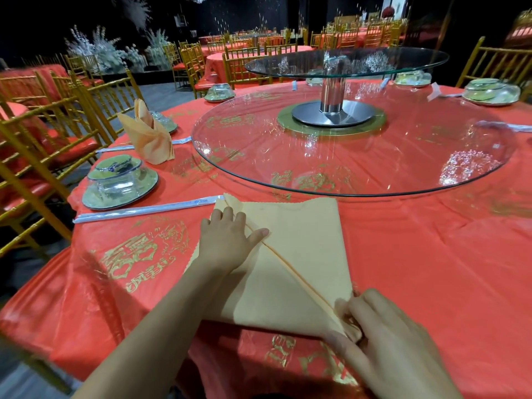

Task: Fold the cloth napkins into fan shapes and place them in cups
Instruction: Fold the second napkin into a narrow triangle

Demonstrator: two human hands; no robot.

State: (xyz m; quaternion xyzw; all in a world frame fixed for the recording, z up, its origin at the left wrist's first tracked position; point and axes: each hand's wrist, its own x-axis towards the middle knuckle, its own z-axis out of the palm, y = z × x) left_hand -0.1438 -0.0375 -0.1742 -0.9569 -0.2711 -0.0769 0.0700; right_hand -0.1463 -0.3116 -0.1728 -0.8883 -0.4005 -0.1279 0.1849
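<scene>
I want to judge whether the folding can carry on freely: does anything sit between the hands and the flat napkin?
Nothing visible. The left hand lies flat on the napkin beside its diagonal fold, and the right hand pinches the near corner. The wrapped chopsticks lie off to the left.

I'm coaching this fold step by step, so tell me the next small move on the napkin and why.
Probably run the left hand down the diagonal crease toward the right hand to flatten it. The napkin lies flat on the table with one fold ridge standing slightly proud, the left hand presses its far end, and the right hand pinches the near corner. No pleats show yet.
</scene>
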